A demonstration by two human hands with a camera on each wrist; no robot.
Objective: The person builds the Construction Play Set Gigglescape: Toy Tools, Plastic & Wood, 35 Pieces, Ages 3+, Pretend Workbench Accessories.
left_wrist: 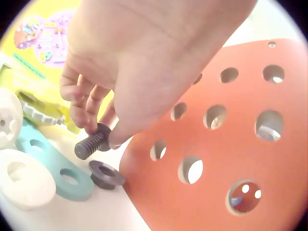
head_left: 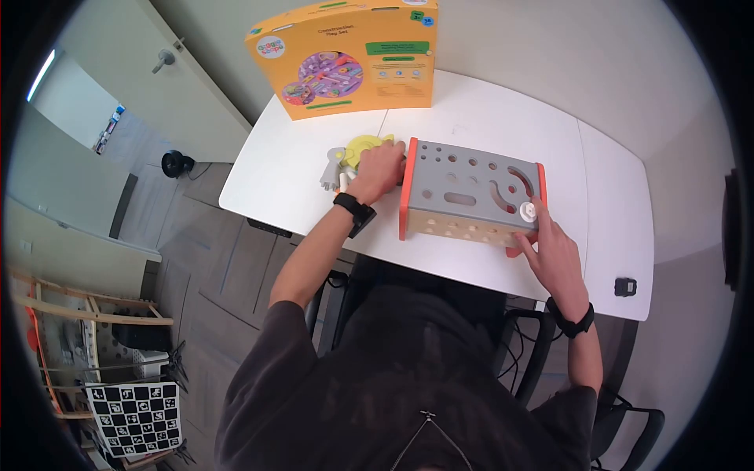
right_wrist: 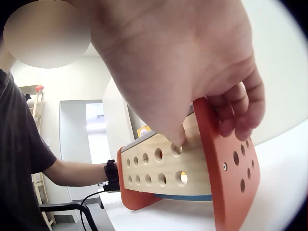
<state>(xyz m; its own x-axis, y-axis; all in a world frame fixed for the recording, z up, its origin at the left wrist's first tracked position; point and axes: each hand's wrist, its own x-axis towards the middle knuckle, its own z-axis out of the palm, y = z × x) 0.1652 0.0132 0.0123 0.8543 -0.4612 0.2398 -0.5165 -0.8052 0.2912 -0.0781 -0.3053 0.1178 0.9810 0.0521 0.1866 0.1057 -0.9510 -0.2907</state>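
Observation:
A toy workbench [head_left: 433,177] with a grey perforated top, a wooden front and orange end panels lies on the white table. Beside its left end, my left hand [head_left: 381,171] pinches a dark grey toy bolt [left_wrist: 92,146], threaded end pointing out. Just below the bolt lies a dark flanged nut [left_wrist: 106,174], close to the orange panel [left_wrist: 202,144]. My right hand [head_left: 558,255] grips the workbench's right front corner, thumb against the wooden front [right_wrist: 144,166] and fingers over the orange end. A white round toy piece [head_left: 528,212] sits on the top by my right index finger.
Left of my left hand lie a yellow-green piece [head_left: 363,147], a grey piece [head_left: 331,168], a teal strip [left_wrist: 53,161] and white discs [left_wrist: 26,180]. A yellow box [head_left: 345,63] stands at the back. A small black object [head_left: 625,286] rests near the table's right edge.

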